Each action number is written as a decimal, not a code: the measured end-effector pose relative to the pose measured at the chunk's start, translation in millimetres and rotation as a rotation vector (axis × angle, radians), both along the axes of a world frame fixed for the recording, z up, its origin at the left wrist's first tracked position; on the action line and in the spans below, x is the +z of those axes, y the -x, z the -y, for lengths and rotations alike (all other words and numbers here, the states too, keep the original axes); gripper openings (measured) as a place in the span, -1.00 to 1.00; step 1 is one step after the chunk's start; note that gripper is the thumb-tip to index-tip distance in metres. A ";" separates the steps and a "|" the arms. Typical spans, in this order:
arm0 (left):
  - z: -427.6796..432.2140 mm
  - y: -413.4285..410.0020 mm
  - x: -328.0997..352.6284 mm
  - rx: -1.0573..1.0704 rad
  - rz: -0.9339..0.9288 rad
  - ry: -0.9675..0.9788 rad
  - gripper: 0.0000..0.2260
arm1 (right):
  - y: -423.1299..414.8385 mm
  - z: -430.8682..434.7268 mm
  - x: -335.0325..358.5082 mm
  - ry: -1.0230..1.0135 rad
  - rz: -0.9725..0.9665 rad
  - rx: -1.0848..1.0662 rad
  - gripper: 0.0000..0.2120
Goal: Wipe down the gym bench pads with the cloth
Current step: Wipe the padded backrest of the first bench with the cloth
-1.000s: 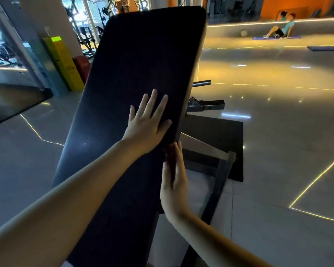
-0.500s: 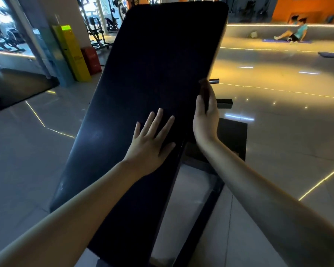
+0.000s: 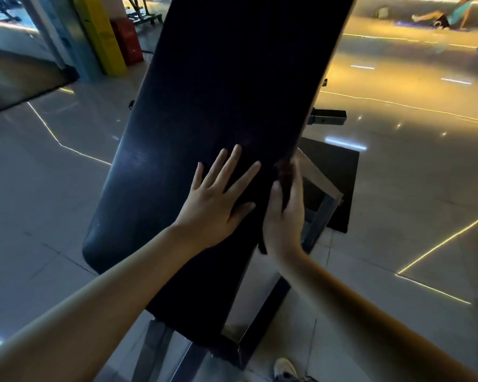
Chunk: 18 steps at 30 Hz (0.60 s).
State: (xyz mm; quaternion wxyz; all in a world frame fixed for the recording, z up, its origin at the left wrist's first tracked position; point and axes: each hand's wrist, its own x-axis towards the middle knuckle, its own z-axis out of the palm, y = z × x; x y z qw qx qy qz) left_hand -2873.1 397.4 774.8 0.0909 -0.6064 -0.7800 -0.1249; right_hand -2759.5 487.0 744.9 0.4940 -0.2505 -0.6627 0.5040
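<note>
Black pad: the bench pad [image 3: 232, 106] is a long dark upholstered slab, tilted, filling the middle of the view.
Long axis: it runs from the lower end near the person, low and left of centre, up and away to the far end at the top edge, leaning slightly to the right.
Surface: matte, with a pale sheen along its left edge.
Left hand: the left hand [image 3: 218, 202] lies flat on the lower part of the pad, palm down, fingers spread and pointing up along the pad, thumb out toward the right edge. It grasps nothing.
Right hand: the right hand [image 3: 284, 213] is at the pad's right edge, just beside the left hand, fingers pointing up along that edge.
Right grip: fingers held together and nearly straight, pressing a dark strip against the side of the pad; a dark corner shows under the heel of the hand.
Cloth: that dark strip [image 3: 283, 175] may be the cloth, but against the black pad I cannot tell for certain.
Frame: a grey metal frame [image 3: 319, 216] shows to the right and below the pad, standing on a dark mat [image 3: 340, 172].
Floor: glossy grey tiled floor [image 3: 398, 188] with thin lit lines.
Background: a yellow post [image 3: 105, 37] at upper left; a person [image 3: 447, 15] on the floor at upper right.
Shoe: a pale shoe [image 3: 284, 368] at the bottom edge.
</note>
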 end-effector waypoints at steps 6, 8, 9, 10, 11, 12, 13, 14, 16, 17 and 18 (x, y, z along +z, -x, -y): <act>30.8 -9.0 -14.6 0.028 0.027 0.088 -0.41 | 24.5 -74.2 65.6 -0.074 -0.001 -0.114 -0.55; 38.8 -9.0 -17.7 0.030 0.035 0.111 -0.40 | 24.1 -71.4 66.9 -0.064 -0.020 -0.113 -0.57; 43.1 -8.7 -19.3 0.026 0.040 0.113 -0.40 | 22.3 -63.9 62.1 -0.071 -0.025 -0.117 -0.57; 47.0 -8.5 -20.4 0.019 0.042 0.118 -0.38 | 19.9 -54.1 54.1 -0.082 -0.025 -0.120 -0.58; 52.4 -8.2 -22.0 0.013 0.044 0.129 -0.36 | 17.2 -40.4 41.4 -0.096 -0.018 -0.120 -0.57; 57.8 -8.1 -24.1 0.005 0.050 0.143 -0.32 | 13.3 -24.7 25.4 -0.103 -0.001 -0.120 -0.57; 63.5 -8.2 -26.6 -0.003 0.057 0.157 -0.28 | 7.4 -6.0 8.0 -0.103 0.024 -0.113 -0.57; 69.4 -8.5 -29.4 -0.008 0.064 0.170 -0.23 | 0.4 14.7 -11.1 -0.102 0.049 -0.100 -0.56; 79.9 -10.0 -35.1 -0.014 0.058 0.199 -0.12 | -15.7 60.2 -44.2 -0.076 0.087 -0.030 -0.53; 84.1 -11.1 -37.5 -0.015 0.051 0.213 -0.06 | -23.1 80.9 -57.9 -0.050 0.100 0.018 -0.52; 87.7 -12.9 -39.5 -0.014 0.044 0.231 0.00 | -29.0 97.5 -69.6 -0.034 0.111 0.051 -0.50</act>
